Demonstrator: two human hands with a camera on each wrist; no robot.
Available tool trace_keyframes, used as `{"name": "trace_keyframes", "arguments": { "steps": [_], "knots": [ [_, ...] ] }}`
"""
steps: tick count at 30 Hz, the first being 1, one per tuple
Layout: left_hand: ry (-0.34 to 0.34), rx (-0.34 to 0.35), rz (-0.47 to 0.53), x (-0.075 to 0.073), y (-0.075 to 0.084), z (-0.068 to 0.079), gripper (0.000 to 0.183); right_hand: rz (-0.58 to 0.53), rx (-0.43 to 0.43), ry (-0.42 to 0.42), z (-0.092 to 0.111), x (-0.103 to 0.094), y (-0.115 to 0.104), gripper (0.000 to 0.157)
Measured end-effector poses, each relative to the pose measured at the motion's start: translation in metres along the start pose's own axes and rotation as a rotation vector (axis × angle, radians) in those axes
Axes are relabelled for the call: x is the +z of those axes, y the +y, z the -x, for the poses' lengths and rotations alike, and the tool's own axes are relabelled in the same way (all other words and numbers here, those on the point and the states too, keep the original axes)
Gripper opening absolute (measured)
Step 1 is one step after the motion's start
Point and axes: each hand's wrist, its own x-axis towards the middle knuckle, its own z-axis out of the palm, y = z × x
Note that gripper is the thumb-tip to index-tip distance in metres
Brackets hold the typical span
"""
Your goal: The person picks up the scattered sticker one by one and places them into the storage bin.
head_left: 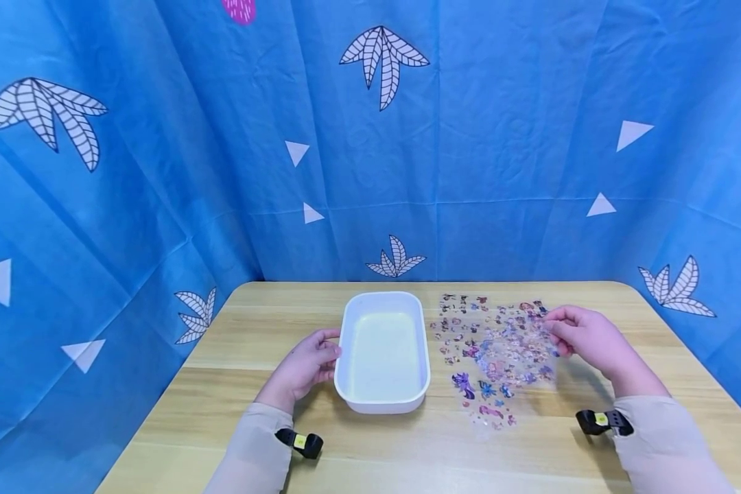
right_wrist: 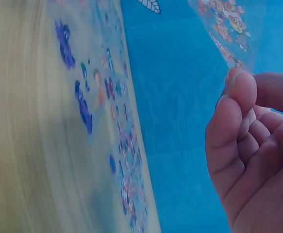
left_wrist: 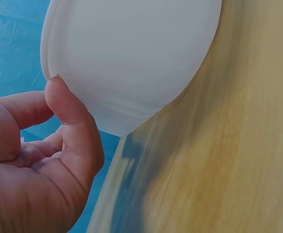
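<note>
My left hand (head_left: 311, 363) is at the left side of a white plastic basin (head_left: 339, 387), thumb and fingers pinching its edge. In the left wrist view the thumb (left_wrist: 73, 121) lies against the basin's outer wall (left_wrist: 131, 63), just under the rim. On the right, my right hand (head_left: 583, 336) pinches a corner of a clear sticker sheet (right_wrist: 231, 29) between thumb and fingertips. That sheet is lifted at the corner in the right wrist view. Other transparent sticker sheets (head_left: 463, 384) with small colourful cartoon figures lie overlapping beneath it on the table.
The light wooden table (head_left: 222, 412) carries the basin in the middle and the sheets to its right. A blue curtain (head_left: 500, 137) with white leaves and triangles hangs along the table's back and sides. Each wrist wears a black band with a small camera.
</note>
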Motion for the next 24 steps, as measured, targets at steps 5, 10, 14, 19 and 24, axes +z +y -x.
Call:
{"name": "trace_keyframes", "arguments": {
  "steps": [5,10,14,19,24],
  "knots": [
    [-0.002,0.001,0.008,0.001,-0.001,-0.001,0.047,-0.057,-0.001,-0.017,-0.001,0.004,-0.008,0.036],
    [0.003,-0.004,0.011,0.001,-0.001,-0.001,0.047,-0.110,-0.008,-0.034,-0.007,0.011,-0.017,0.036],
    [0.005,-0.004,0.009,0.001,0.000,-0.001,0.047,-0.121,-0.017,-0.041,-0.012,0.018,-0.025,0.037],
    [0.006,-0.005,0.006,0.001,0.000,-0.001,0.047,-0.132,-0.006,-0.048,-0.019,0.028,-0.032,0.035],
    [0.007,-0.004,0.000,0.001,0.000,-0.001,0.047,-0.200,-0.023,-0.066,-0.024,0.040,-0.041,0.032]
  ]
}}
